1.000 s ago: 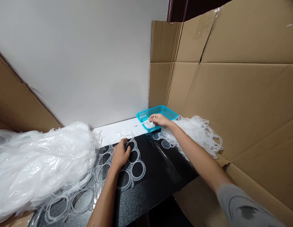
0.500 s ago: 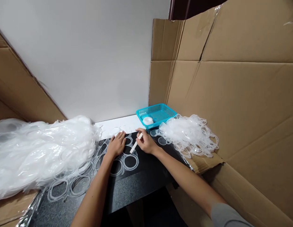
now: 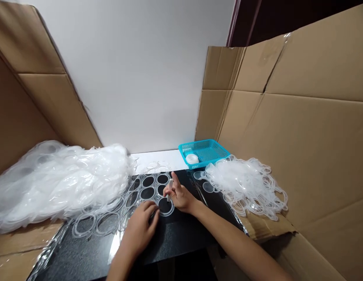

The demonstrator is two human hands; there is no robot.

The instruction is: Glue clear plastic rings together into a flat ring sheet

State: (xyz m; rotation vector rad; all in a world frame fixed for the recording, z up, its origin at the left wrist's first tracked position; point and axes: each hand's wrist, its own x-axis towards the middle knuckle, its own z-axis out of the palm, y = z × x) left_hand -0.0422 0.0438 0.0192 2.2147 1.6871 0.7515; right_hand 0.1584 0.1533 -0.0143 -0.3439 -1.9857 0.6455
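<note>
A clear plastic sheet of joined rings (image 3: 146,191) lies on a black counter (image 3: 181,234). My right hand (image 3: 179,196) pinches a small white stick tool (image 3: 170,189) upright over a ring at the sheet's near right edge. My left hand (image 3: 140,228) rests on the sheet just left of it, fingers curled and pressing the sheet's near edge.
A big heap of clear ring sheets (image 3: 58,179) fills the left. A smaller pile of loose rings (image 3: 246,183) lies on the right. A turquoise basket (image 3: 203,152) with a white round piece (image 3: 192,158) stands at the back. Cardboard walls (image 3: 301,140) stand on both sides.
My right hand came back from the basket with the white stick and now holds it over a ring nearer to me. My left hand slid toward me along the sheet.
</note>
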